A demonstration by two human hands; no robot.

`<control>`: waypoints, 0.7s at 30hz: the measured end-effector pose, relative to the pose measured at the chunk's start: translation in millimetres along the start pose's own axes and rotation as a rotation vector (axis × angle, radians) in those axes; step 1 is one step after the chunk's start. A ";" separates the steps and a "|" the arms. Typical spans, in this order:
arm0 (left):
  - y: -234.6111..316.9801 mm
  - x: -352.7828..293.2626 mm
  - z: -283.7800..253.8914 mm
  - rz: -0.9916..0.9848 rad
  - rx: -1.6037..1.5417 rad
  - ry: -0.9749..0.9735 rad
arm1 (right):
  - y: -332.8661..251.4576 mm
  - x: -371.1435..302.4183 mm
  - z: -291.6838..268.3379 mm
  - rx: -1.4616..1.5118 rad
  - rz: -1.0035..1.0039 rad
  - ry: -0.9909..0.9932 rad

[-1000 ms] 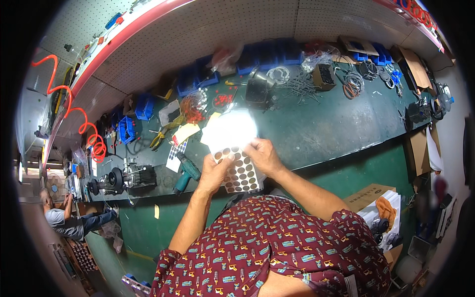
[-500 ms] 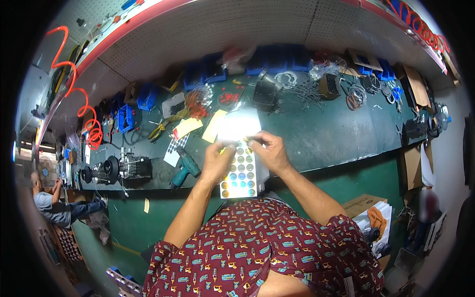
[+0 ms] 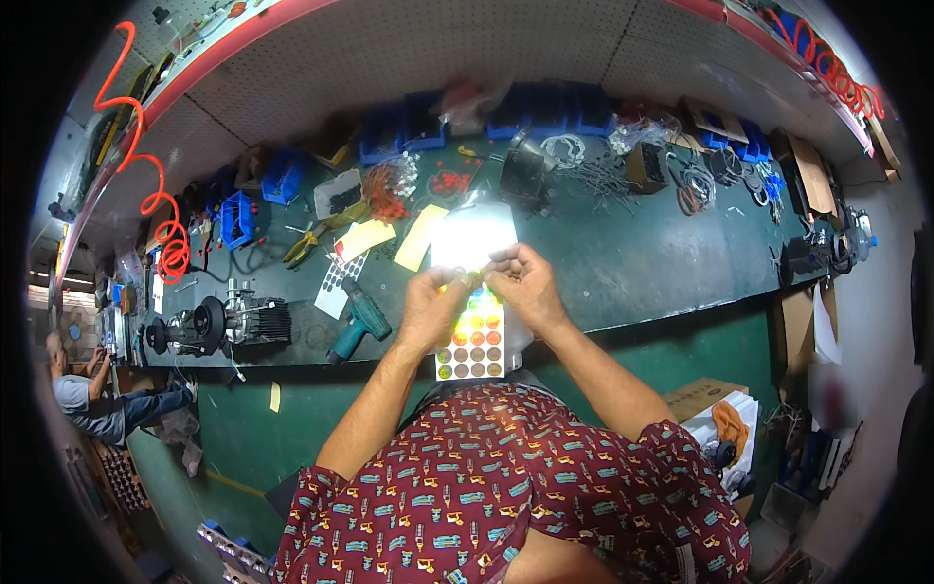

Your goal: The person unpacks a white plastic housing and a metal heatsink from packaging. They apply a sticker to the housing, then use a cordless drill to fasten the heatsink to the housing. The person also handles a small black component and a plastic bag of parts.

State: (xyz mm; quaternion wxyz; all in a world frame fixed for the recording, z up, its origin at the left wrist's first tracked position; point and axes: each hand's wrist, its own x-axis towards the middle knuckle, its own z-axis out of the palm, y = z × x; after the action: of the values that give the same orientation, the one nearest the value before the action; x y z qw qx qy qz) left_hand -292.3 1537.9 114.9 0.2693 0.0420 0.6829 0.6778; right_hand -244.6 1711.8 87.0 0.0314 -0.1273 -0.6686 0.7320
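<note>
A white sheet of round shiny stickers (image 3: 470, 356) stretches from under my hands toward my body, its near end past the bench edge. Rainbow glints run across its rows. My left hand (image 3: 431, 307) is closed at the sheet's upper left, thumb and fingers pressed together on it. Beside it, my right hand (image 3: 528, 290) pinches with thumb and forefinger at what looks like a small round sticker (image 3: 475, 279); the fingertips partly hide it. Beyond both hands lies a white sheet (image 3: 474, 234), washed out by bright light.
Left of my hands lie a teal power drill (image 3: 362, 325), a sheet with dark round dots (image 3: 341, 284) and yellow papers (image 3: 420, 237). Motors (image 3: 255, 319) stand farther left. Blue bins (image 3: 384, 132) and cable bundles (image 3: 608, 175) line the back. A person (image 3: 92, 394) sits at far left.
Both hands have shifted slightly up the view, staying close together. The glints on the stickers have changed from blue to yellow and red. The whole view has moved a little.
</note>
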 end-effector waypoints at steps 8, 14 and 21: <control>-30.2 7.2 -20.3 0.054 0.183 0.018 | 8.2 5.5 -2.1 0.032 0.120 0.009; -45.5 -7.4 -78.2 0.010 0.094 0.307 | 59.8 -2.6 -29.2 -0.025 0.255 0.240; -73.8 -27.1 -100.4 -0.031 0.086 0.353 | 94.8 -9.6 -26.4 -0.259 0.205 0.258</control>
State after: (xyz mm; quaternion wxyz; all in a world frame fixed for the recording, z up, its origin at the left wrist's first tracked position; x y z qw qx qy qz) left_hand -289.2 1430.1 47.0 0.1536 -0.0765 0.7484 0.6407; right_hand -217.5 1725.6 -7.1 0.0252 -0.2903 -0.7310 0.6171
